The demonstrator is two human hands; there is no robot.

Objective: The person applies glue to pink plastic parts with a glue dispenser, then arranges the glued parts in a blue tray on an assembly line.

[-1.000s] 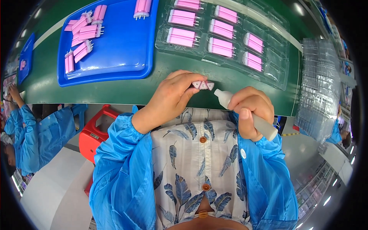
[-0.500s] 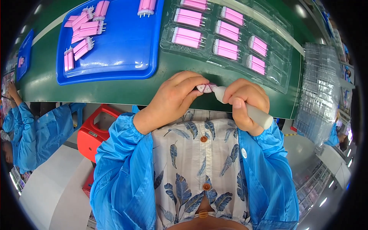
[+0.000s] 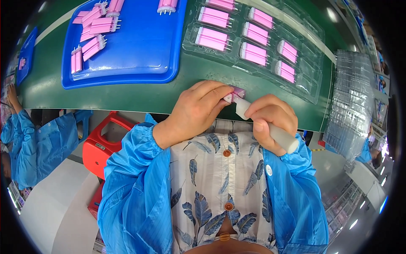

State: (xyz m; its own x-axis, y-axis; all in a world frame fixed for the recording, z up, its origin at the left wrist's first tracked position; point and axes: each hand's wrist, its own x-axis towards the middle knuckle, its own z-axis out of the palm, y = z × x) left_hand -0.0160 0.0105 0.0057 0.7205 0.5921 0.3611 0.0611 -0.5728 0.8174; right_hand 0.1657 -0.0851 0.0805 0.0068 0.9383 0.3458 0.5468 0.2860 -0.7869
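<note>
Head view: left hand [image 3: 196, 106] pinching one pink block [image 3: 238, 92] over the green table [image 3: 127, 96], right hand [image 3: 274, 118] gripping one white bottle [image 3: 283, 138]; around, two blue trays [image 3: 139, 46], one clear tray [image 3: 308, 86] showing eight more.

The blue tray [image 3: 139, 46] looks glossy plastic, the bottle [image 3: 282, 138] smooth, matt plastic

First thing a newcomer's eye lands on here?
Probably the blue tray at upper left, with pink blocks scattered in it, and the clear tray to its right, more blocks in its pockets. Then mid-picture: the left hand grips a held block, the right hand a white bottle, nozzle at or near that block's end.
</note>
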